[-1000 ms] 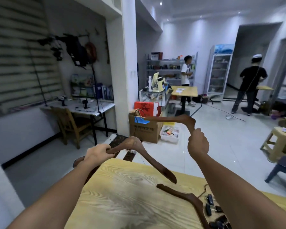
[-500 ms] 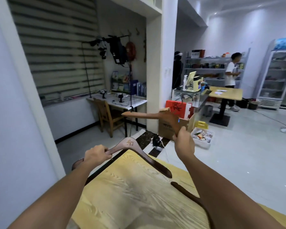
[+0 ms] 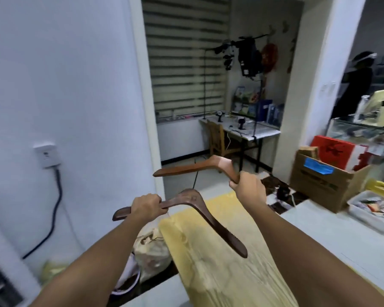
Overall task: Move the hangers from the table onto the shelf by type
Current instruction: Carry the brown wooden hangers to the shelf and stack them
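- the left hand (image 3: 147, 206) is curled into a fist around one arm of a dark wooden hanger (image 3: 200, 209), knuckles up, forearm stretched forward from the near left.
- that hanger hangs in the air above the near-left corner of the light wooden table (image 3: 220, 262); its free arm slopes down to the right.
- the right hand (image 3: 248, 191) is raised higher and farther, fingers wrapped around one end of a lighter brown hanger (image 3: 197, 166).
- this hanger juts left from the fist, roughly level, well above the table edge.
- the two hangers are apart, not touching.
- a white wall (image 3: 64, 85) fills the left of the scene.
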